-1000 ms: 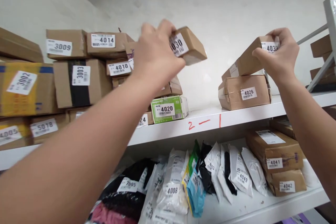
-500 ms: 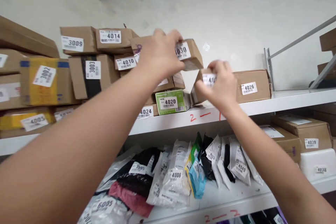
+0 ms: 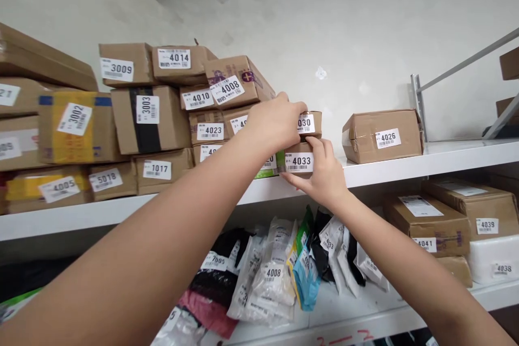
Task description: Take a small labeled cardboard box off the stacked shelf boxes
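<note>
Box 4033 (image 3: 299,158) sits pinched in the fingers of my right hand (image 3: 324,175) on the upper shelf (image 3: 446,155), and my left hand (image 3: 272,124) grips box 4030 (image 3: 308,122) stacked right on top. Both look placed beside the green box (image 3: 268,172); only letting go seems left, with box 4026 (image 3: 383,135) apart to the right.

On the top shelf (image 3: 446,155), open board runs between box 4033 (image 3: 299,161) and box 4026 (image 3: 383,135), wide enough for a hand to pass through to the wall (image 3: 332,21). More bare shelf lies right of box 4026, up to the metal upright (image 3: 417,105). To the left, stacked boxes (image 3: 162,108) fill the shelf without a gap, box 4008 (image 3: 233,84) tilted on top. Above the stack, the space is open. On the lower shelf (image 3: 405,308), the bags (image 3: 284,270) and the boxes (image 3: 438,221) crowd the middle and right, leaving only the front edge bare.
</note>
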The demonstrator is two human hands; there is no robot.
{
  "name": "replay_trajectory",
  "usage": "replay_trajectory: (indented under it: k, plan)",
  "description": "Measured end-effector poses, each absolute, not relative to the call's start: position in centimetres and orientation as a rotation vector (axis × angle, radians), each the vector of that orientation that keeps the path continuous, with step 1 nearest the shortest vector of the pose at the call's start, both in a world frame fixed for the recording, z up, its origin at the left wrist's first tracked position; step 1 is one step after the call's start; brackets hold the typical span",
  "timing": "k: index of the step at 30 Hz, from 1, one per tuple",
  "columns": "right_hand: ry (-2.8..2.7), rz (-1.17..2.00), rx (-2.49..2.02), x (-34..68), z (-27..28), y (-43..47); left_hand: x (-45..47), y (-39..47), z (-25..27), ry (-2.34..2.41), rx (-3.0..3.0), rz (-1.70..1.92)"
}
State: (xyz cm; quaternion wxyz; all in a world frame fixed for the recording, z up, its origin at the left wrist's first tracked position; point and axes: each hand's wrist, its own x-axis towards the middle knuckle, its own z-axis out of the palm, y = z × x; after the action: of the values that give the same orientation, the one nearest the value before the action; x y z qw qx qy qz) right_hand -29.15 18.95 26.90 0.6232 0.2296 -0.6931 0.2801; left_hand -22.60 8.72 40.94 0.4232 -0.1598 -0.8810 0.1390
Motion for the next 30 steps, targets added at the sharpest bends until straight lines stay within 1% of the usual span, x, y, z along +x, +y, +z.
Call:
replay_trajectory:
  k: [3,7,9,12,16,19,21,22,25,27,28,30]
  plan:
    - [-1.474,0.646,0.629,-28.2,26.7,20.8,-22.2,8.8,41.8,-2.267,-0.349,0.461]
    - [-1.307,0.663,0.545,-25.9,27.4,24.7,-22.0,9.0,43.6,-2.459,-0.355,0.594]
    - [-1.281,0.636,0.472,-24.9,28.1,27.0,-22.0,9.5,44.0,-2.533,-0.407,0.509]
    - [-1.271,0.598,0.328,-24.1,29.2,30.5,-22.4,10.3,43.3,-2.481,-0.561,0.309]
    - [-1.212,0.54,0.148,-24.0,30.1,35.8,-23.8,10.0,42.3,-2.436,-0.604,0.368]
    - [-1.195,0.528,0.046,-24.1,30.6,39.9,-24.7,9.3,42.6,-2.384,-0.639,0.391]
    - [-1.261,0.645,-0.029,-24.1,31.0,42.1,-24.4,9.7,42.7,-2.284,-0.663,0.299]
    - [-1.324,0.75,-0.068,-24.2,31.2,43.0,-23.9,10.3,42.4,-2.199,-0.696,0.197]
    - [-1.566,1.15,-0.124,-24.9,31.7,44.2,-21.9,14.0,39.9,-2.028,-0.913,-0.268]
    - [-1.681,1.381,-0.049,-25.7,31.7,44.4,-21.1,17.0,37.6,-2.215,-0.973,-0.565]
    - [-1.707,1.466,-0.002,-26.1,31.6,44.3,-21.0,18.4,36.6,-2.347,-0.901,-0.675]
    - [-1.71,1.55,0.072,-26.7,31.3,44.0,-21.7,20.7,35.2,-2.435,-0.762,-0.79]
